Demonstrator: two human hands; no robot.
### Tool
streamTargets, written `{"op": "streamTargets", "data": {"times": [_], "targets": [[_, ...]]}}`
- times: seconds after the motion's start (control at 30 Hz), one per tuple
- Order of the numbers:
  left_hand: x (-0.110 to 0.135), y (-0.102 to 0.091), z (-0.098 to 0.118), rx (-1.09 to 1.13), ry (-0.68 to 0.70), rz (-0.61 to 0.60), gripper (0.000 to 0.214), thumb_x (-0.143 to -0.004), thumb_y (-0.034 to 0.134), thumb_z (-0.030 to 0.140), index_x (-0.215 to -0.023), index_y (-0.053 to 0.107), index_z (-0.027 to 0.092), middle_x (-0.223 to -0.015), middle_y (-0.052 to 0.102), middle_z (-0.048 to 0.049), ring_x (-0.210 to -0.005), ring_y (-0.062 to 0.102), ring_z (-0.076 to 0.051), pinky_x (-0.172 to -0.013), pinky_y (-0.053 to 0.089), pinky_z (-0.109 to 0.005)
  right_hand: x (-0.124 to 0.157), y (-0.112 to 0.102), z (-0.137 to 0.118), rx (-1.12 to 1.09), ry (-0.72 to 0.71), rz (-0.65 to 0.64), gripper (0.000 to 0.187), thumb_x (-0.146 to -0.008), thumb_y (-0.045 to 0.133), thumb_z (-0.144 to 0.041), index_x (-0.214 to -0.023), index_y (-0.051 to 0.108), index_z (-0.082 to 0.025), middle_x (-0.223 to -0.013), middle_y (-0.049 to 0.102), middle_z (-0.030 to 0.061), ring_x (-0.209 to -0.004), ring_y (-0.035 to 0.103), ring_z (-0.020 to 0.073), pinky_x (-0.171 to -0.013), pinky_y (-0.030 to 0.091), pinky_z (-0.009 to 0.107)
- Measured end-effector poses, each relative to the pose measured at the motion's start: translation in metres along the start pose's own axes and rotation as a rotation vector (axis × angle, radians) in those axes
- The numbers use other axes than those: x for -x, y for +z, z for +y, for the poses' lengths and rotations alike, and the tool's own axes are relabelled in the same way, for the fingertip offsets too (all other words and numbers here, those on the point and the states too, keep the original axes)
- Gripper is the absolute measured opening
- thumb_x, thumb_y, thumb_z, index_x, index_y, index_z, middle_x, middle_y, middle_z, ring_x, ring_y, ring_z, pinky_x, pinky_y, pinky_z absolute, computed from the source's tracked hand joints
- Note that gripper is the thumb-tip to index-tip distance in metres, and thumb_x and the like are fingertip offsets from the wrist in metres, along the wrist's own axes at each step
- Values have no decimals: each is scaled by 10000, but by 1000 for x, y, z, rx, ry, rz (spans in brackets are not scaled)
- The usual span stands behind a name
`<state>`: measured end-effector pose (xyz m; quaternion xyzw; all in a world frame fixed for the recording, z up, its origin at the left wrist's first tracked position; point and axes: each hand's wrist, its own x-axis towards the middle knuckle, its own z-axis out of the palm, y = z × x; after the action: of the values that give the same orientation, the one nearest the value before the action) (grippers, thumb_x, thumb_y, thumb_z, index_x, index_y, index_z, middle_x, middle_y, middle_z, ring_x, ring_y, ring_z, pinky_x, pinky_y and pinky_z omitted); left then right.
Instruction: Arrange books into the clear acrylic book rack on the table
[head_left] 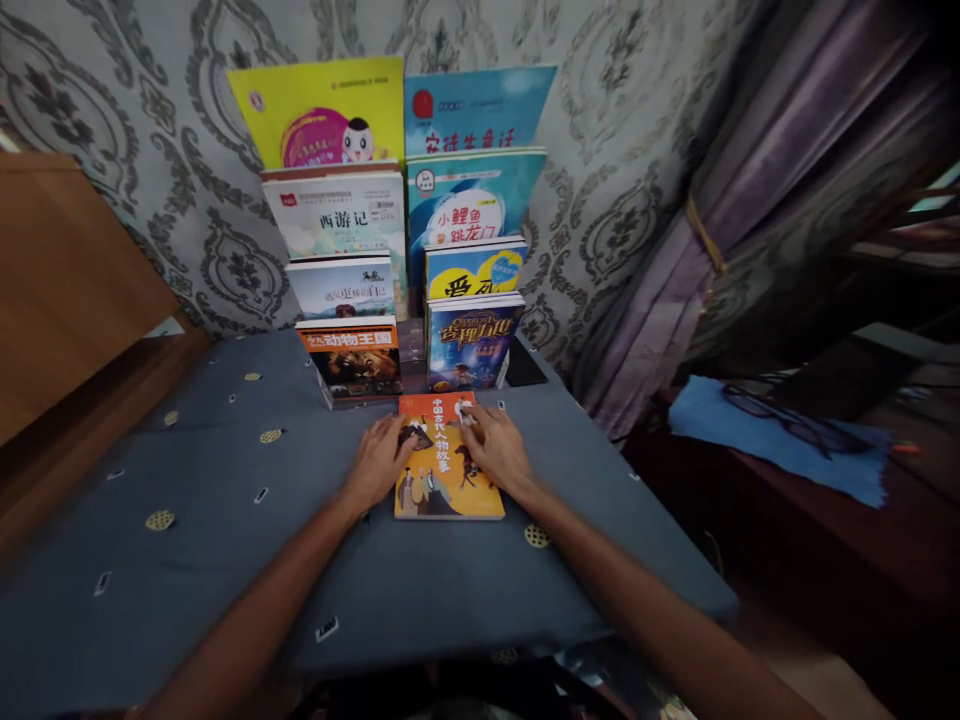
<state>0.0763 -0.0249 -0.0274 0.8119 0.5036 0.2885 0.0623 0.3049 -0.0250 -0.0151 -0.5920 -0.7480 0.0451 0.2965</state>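
An orange and yellow book [442, 455] with Chinese characters lies flat on the cloth-covered table. My left hand [377, 458] holds its left edge, the thumb resting on the cover and the other fingers along the side. On the opposite edge, my right hand [496, 447] grips the upper right part, its fingertips over the cover. Just behind stand two stepped columns of upright books. At the left column's front is an animal book [356, 362] with an orange title band; a dark blue book [469, 345] fronts the right one.
Taller books, a yellow-green one [322, 110] and a blue one [476, 105], stand at the back near the patterned wall. A flat black object [525, 362] lies right of the stack. Glasses [795, 420] rest on a blue cloth [705, 410] beyond the table's right edge.
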Motion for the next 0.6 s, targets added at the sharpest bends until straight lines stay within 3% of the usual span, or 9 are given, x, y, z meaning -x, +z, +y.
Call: {"op": "streamTargets", "data": {"times": [0.13,0.27,0.47,0.6], "targets": [[-1,-3,-6,-36,-36,50,321,-993,425,351,-1248,552,201,-1126,616,-108,-1111,582,-260,-1008,461,-446,6,-2,-10,-29,-4,-29,319,-905,519,-239,-1172,676,-162,-1049,740,102,-967,623,253,-888,465,367],[-5,-16,-25,-102,-92,63,291,-971,458,326,-1199,576,187,-1037,588,-94,-1032,575,-249,-945,483,-417,13,-2,-26,-132,-101,-57,241,-896,531,-224,-1045,713,-175,-974,756,88,-902,630,238,-835,489,354],[-14,-46,-53,-105,-7,-94,276,-979,433,294,-1181,587,186,-1100,629,-96,-1047,591,-240,-952,486,-397,32,6,-59,-422,-305,-155,203,-910,530,-221,-955,728,-211,-877,761,64,-809,671,210,-749,524,325],[-14,-57,-52,-235,31,-201,323,-998,413,286,-1262,567,178,-1186,632,-116,-1099,587,-257,-971,480,-412,31,11,-64,-488,-258,-147,230,-937,500,-232,-1001,721,-221,-924,760,65,-789,688,195,-750,530,313]]}}
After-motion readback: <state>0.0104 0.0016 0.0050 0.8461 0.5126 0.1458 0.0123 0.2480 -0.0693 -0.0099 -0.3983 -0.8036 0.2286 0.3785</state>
